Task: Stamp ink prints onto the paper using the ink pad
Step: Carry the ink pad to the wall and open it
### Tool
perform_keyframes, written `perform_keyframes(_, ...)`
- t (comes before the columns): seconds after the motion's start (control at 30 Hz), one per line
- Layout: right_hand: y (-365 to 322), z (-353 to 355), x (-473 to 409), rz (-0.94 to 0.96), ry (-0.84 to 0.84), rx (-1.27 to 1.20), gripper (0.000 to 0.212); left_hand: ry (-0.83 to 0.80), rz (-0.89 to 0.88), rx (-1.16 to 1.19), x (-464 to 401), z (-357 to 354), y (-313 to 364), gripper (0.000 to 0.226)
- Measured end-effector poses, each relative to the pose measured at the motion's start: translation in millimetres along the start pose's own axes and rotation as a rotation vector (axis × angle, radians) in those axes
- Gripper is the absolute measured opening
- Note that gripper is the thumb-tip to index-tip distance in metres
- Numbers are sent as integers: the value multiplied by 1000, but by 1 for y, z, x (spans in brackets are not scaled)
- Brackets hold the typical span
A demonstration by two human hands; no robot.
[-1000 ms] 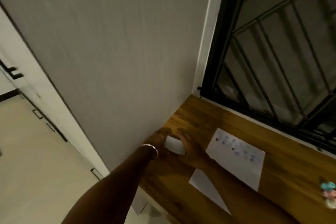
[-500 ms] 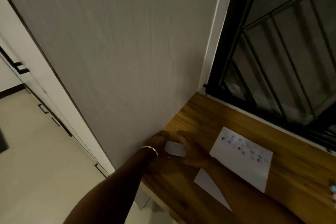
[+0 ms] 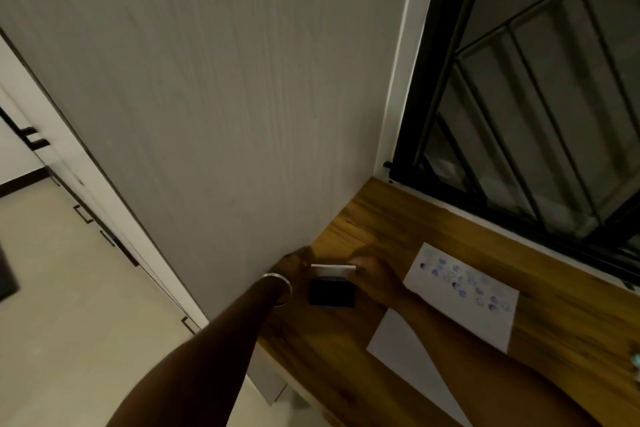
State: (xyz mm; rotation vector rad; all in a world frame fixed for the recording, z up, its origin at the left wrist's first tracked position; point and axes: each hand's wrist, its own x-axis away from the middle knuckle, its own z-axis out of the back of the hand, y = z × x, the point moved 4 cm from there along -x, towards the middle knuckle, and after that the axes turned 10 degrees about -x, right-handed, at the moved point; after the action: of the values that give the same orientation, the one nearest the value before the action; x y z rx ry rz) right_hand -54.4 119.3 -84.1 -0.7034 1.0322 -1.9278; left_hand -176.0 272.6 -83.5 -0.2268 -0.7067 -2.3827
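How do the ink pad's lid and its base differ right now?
The lid is white and raised, seen nearly edge-on; the base is dark blue-black and lies flat on the wooden counter, its inked face exposed. The right hand holds the lid's end, and the left hand is at its other end; neither hand covers the base. Both look rectangular and similar in width.

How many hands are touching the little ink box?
2. The left hand grips the open ink pad's left side by the wall; the right hand holds its raised white lid.
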Motion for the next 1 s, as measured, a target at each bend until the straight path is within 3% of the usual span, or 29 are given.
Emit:
perform_keyframes(0.2,5,4,-4,-39,113,30,24,77,22,-56,0,1,6,47)
perform_keyframes(0.6,8,-5,-4,-107,256,12,27,270,91,158,4,-7,7,37)
perform_keyframes(1.0,3,-8,-2,-58,308,-41,19,231,62,27,11,-6,2,40)
